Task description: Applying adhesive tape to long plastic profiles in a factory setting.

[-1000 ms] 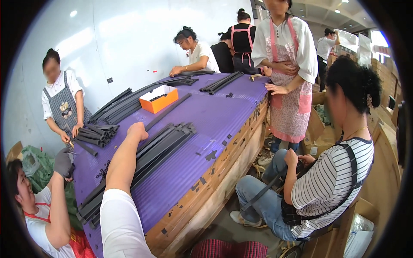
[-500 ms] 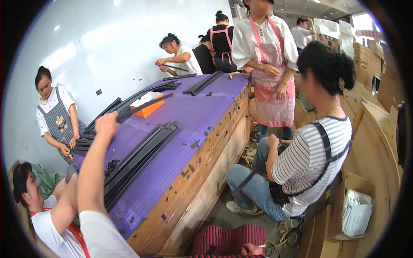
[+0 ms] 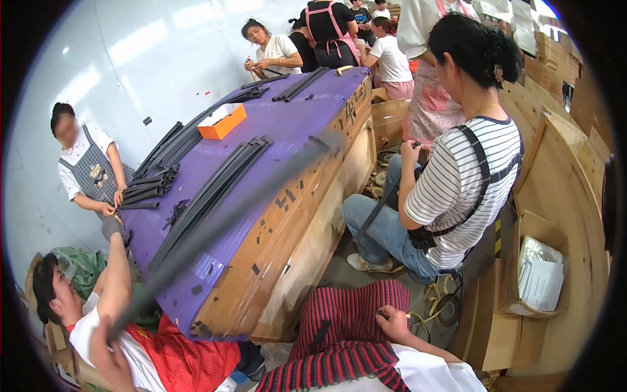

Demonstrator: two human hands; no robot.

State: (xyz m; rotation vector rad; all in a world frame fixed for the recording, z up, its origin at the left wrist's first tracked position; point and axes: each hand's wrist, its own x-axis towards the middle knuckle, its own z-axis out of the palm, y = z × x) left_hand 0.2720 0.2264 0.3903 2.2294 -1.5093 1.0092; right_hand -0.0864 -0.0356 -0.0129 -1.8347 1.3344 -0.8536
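My left hand (image 3: 110, 356), blurred at the lower left, is closed round one end of a long black strip (image 3: 222, 228). The strip slants up and right across the near part of the purple table (image 3: 268, 173), smeared by motion. Over my red-and-black striped apron (image 3: 353, 307), my right hand (image 3: 394, 325) is closed on a small tool (image 3: 409, 316); a pale end and a dark tip show, but its kind is unclear. A short black piece (image 3: 320, 334) lies on the apron. A bundle of black strips (image 3: 225, 189) rests on the table.
An orange box (image 3: 223, 122) stands on the table among more strips. At left, a person in a red apron (image 3: 186, 356) sits close to my left hand. A person in a striped shirt (image 3: 467, 183) sits at right. A carton (image 3: 532, 297) with white packets stands beyond.
My left hand has drawn back from over the table to the lower left, bringing the long black strip with it. My view has shifted, showing more of my lap and right hand.
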